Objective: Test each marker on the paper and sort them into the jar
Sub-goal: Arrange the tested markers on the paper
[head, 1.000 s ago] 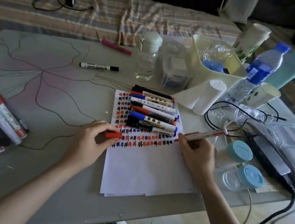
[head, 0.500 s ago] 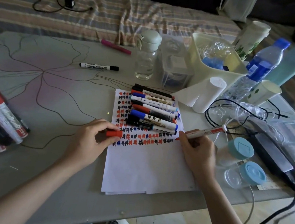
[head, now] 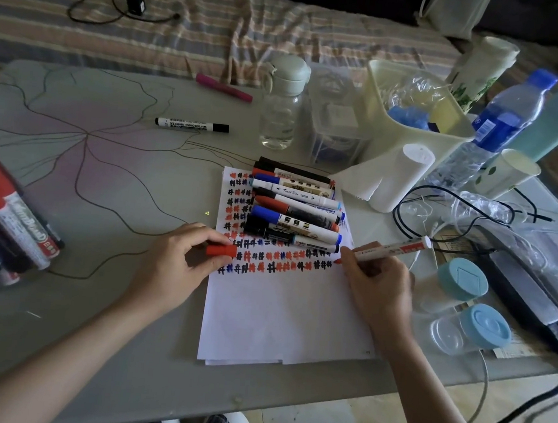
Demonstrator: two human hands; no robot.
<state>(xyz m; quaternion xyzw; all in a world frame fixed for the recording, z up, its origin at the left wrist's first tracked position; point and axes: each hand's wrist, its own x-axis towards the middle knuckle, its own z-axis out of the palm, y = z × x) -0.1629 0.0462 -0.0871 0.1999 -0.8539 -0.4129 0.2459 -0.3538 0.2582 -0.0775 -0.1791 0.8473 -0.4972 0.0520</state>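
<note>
My right hand [head: 377,285] grips a white marker with red print [head: 398,247], uncapped, its red tip at the right end of the rows of small marks on the white paper [head: 283,315]. My left hand [head: 173,263] pinches the marker's red cap [head: 222,250] at the paper's left edge. Several capped markers [head: 296,209], black, blue and red, lie piled on the paper's far end. At the left edge of the view is a clear jar [head: 0,219] with markers in it.
A black whiteboard marker [head: 192,125] and a pink marker [head: 224,87] lie farther back. A lidded glass bottle [head: 281,101], a cream bin [head: 412,111], a tissue roll [head: 400,177], water bottles, cables and blue-lidded containers [head: 462,279] crowd the table's right side.
The marker's tip has shifted slightly along the bottom row of marks. My left hand keeps the red cap in the same spot.
</note>
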